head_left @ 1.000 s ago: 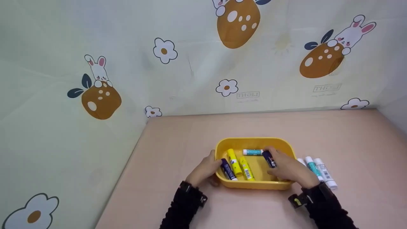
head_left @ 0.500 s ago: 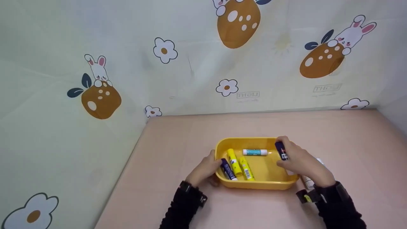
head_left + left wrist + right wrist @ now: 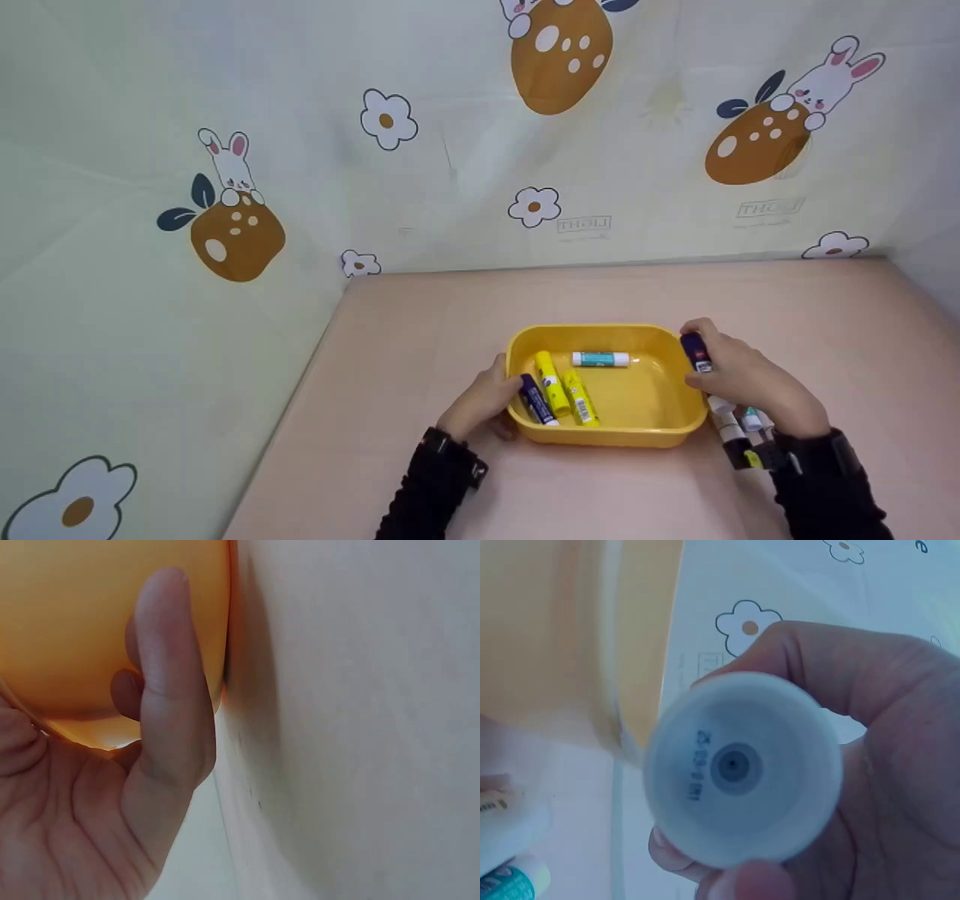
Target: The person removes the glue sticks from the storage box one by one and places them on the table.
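Observation:
My right hand (image 3: 754, 382) holds a dark purple glue stick (image 3: 696, 352) just outside the right rim of a yellow plastic tray (image 3: 607, 436). Its white, round base (image 3: 780, 765) faces the camera in the right wrist view. My left hand (image 3: 481, 399) grips the tray's left side, thumb at the rim and fingers along the outer wall. Inside the tray lie another dark purple glue stick (image 3: 537, 400) by my left thumb, a yellow one (image 3: 553, 383), a second yellow one (image 3: 581, 398), and a teal-and-white one (image 3: 600, 360) near the back.
White glue sticks (image 3: 727, 426), one with a teal label (image 3: 508, 883), lie on the table right of the tray, partly hidden under my right hand and wrist. The pink tabletop (image 3: 420, 330) ends at a patterned wall covering (image 3: 450, 187) behind and at the left.
My right hand has moved right with the dark purple glue stick, from inside the tray to beyond its right rim. The left hand and the tray have stayed in place.

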{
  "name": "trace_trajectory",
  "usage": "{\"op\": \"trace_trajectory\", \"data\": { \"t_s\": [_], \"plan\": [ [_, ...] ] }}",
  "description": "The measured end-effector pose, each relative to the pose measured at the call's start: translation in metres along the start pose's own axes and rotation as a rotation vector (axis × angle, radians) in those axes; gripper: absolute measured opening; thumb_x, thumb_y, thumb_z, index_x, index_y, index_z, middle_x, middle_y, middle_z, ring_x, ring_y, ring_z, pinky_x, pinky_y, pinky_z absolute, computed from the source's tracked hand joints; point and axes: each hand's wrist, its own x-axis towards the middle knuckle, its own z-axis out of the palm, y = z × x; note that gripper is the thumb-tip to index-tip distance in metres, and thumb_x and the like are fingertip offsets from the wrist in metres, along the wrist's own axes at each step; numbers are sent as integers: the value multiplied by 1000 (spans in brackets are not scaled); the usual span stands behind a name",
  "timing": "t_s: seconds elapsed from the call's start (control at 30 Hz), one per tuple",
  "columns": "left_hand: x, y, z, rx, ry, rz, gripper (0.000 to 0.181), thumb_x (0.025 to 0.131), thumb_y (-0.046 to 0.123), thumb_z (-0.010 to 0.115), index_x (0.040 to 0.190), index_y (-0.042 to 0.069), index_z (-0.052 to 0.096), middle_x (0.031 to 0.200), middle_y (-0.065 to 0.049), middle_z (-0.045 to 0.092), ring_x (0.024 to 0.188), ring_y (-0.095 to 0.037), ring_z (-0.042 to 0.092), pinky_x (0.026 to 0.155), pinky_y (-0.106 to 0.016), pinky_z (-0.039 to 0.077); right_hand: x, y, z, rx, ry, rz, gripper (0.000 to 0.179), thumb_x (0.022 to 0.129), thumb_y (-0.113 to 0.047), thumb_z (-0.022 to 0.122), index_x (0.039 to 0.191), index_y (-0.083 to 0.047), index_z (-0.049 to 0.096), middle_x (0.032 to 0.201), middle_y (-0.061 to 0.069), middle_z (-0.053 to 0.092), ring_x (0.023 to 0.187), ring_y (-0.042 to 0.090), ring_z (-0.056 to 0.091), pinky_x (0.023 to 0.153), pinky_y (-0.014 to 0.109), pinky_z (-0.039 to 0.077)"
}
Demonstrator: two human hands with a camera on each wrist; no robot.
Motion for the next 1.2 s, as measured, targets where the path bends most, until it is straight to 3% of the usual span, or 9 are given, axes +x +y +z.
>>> {"op": "trace_trajectory", "data": {
  "t_s": [0.4,0.6,1.2],
  "plan": [
    [-1,2,1,6,4,-13,45,94,22,41,136,9,28,79,-15,63,47,-24,62,44,-38,54,-10,21,-15,1,-103,116,64,85,-15,58,136,-7,19,100,28,49,62,22,52,46,29,50],
    [-1,1,0,11,11,-7,46,95,22,40,137,9,27,79,-14,63,48,-23,62,45,-38,54,-14,31,-24,30,-191,225,70,83,-11,57,139,-7,15,108,32,45,71,25,52,53,32,54],
    [-1,0,1,-13,4,15,46,94,21,40,137,9,28,81,-14,63,48,-23,61,43,-38,54,-18,50,-35,59,-204,289,74,86,-12,61,137,-3,8,117,44,29,80,31,55,59,37,57]
  ]
}}
